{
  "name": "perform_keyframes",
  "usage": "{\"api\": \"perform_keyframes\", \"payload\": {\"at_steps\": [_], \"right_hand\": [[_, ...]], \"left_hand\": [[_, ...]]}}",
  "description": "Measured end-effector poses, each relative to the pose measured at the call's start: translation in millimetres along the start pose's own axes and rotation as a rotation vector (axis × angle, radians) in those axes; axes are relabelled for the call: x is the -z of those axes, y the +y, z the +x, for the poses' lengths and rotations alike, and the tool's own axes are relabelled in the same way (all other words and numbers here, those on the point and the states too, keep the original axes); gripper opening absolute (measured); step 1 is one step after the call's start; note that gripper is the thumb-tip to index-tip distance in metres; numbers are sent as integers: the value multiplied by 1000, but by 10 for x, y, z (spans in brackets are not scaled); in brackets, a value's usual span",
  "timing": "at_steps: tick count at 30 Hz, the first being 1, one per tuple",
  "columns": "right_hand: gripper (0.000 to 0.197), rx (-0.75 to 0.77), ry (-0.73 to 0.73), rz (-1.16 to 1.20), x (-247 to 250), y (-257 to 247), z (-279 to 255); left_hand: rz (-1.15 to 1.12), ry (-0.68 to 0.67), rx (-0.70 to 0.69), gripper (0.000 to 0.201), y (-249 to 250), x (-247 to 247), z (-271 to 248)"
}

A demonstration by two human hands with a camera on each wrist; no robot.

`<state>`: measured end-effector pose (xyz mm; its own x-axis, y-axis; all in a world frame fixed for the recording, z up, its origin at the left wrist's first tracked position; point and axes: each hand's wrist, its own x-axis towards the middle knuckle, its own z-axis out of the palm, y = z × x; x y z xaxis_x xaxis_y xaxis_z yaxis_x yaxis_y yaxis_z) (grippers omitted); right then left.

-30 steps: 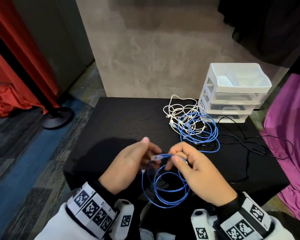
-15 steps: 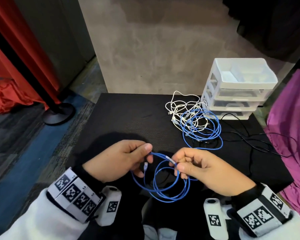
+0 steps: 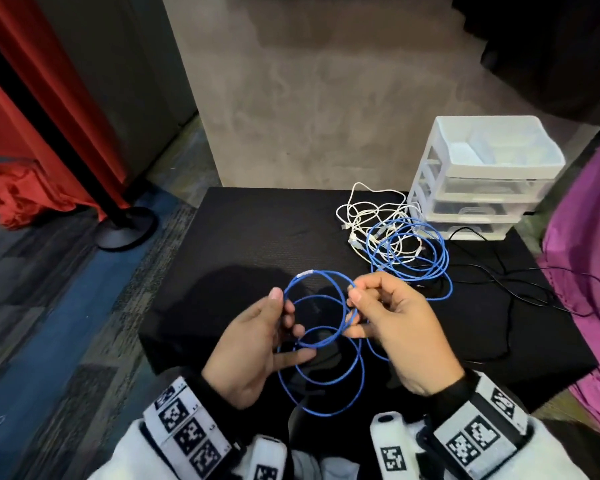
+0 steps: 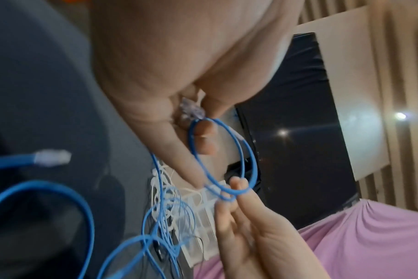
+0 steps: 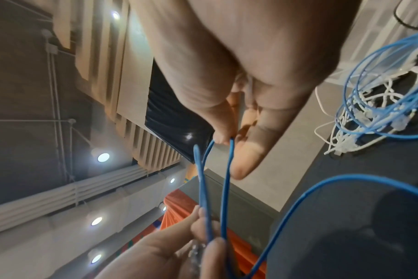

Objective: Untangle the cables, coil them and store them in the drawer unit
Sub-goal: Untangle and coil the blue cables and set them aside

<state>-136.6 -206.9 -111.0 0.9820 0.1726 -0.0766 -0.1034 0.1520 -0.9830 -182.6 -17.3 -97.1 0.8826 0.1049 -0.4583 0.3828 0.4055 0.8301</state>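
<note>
A blue network cable hangs in several loops between both hands above the black table. My left hand pinches the left side of the loops, with a clear plug caught between thumb and fingers. On the right side of the same loops, my right hand pinches two strands. The cable's other end, with its plug, hangs loose. A tangle of blue and white cables lies at the back right beside the white drawer unit, whose drawers look closed.
A thin black cable runs across the table's right side from the drawer unit. Purple cloth hangs at the right edge. A black stand base and red cloth sit on the floor to the left.
Both hands have risen and moved slightly apart with the blue cable. The loops now stand wider and higher between them, and one more loop has formed on top.
</note>
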Motion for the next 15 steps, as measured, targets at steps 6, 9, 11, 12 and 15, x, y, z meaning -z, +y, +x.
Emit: {"api": "perform_keyframes", "payload": {"at_steps": [6,9,11,12,15], "right_hand": [[7,-34,14,112,-150,79,-62],[7,-119,-124,135,-177,93,-92],[6,-119,-180,49,-139,104,-74],[7,-50,-168,-85,-95,109,-55],[27,228,-108,-524,29,77,-2]], "left_hand": [[-44,198,-35,32,-236,8,-20],[-284,169,37,30,-163,34,12],[-247,185,-23,29,-106,67,31],[-174,193,-78,29,-90,81,37],[51,143,-244,30,-45,74,10]]}}
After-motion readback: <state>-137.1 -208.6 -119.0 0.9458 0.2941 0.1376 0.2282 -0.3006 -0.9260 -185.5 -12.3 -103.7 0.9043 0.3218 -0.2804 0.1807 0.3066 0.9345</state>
